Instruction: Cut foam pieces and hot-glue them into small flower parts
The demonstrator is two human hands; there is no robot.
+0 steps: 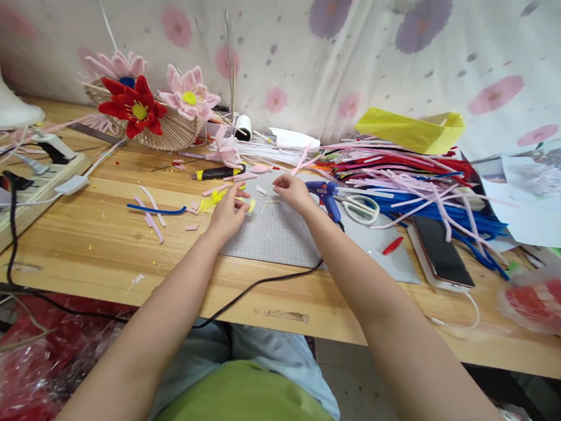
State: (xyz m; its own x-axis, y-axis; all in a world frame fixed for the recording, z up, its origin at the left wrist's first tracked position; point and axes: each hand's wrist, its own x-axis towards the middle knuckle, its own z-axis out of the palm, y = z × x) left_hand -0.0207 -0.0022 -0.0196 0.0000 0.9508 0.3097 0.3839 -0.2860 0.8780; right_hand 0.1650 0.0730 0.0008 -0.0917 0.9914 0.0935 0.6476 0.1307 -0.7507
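My left hand (229, 213) is over the left part of the grey cutting mat (277, 246), its fingers closed around a small yellow fuzzy piece (250, 205). Yellow scraps (210, 202) lie just left of those fingers. Slightly farther right, my right hand (293, 193) is bent down with its fingertips pinched together; whatever they hold is too small to make out. Between the hands, small white stem-like bits (270, 203) show above the mat. Beside my right hand lies a blue glue gun (328, 198), with white-handled scissors (361, 209) to its right.
Pink, red and blue pipe cleaners (440, 199) pile up at the back right. A phone (442, 251) lies near the mat's right edge. Fuzzy flowers (138, 111) stand at the back left. A box knife (218, 173) lies behind my left hand. A black cable (264, 280) crosses the front.
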